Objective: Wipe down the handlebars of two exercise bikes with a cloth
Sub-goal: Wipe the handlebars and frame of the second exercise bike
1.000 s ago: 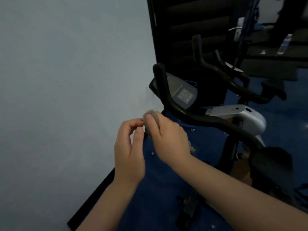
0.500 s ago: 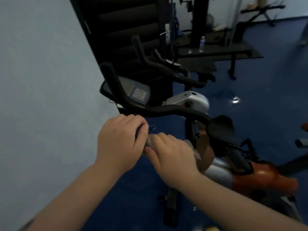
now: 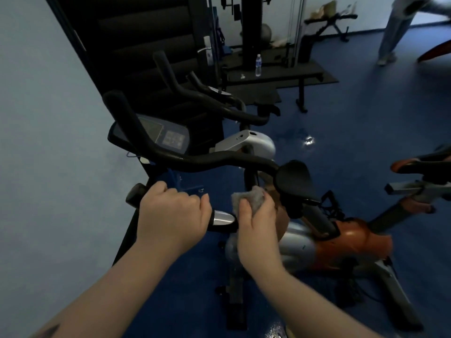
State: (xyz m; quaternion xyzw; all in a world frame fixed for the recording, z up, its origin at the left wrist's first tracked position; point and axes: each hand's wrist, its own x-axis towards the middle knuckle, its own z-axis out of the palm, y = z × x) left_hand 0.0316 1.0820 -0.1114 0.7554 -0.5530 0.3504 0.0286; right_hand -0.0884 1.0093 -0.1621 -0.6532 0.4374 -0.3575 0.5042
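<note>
The near exercise bike has a black handlebar [image 3: 214, 161] curving from upper left to its saddle-like pad, plus a lower grip bar with a silver sensor plate [image 3: 222, 218]. My left hand [image 3: 170, 215] grips that lower bar near its left end. My right hand [image 3: 256, 215] holds a crumpled grey cloth [image 3: 247, 197] against the same bar just right of the silver plate. A second bike's black handlebars [image 3: 210, 98] stand farther back.
A pale wall fills the left. The bike's console [image 3: 168, 135] sits behind the handlebar. A black saddle [image 3: 294, 182] and orange frame [image 3: 351, 237] lie to the right. A weight bench, a water bottle [image 3: 258, 61] and a standing person [image 3: 395, 28] are at the back.
The view swung right and back, showing more of the room. My left hand moved from beside the cloth to gripping the lower bar; my right hand with the cloth slid rightward along it.
</note>
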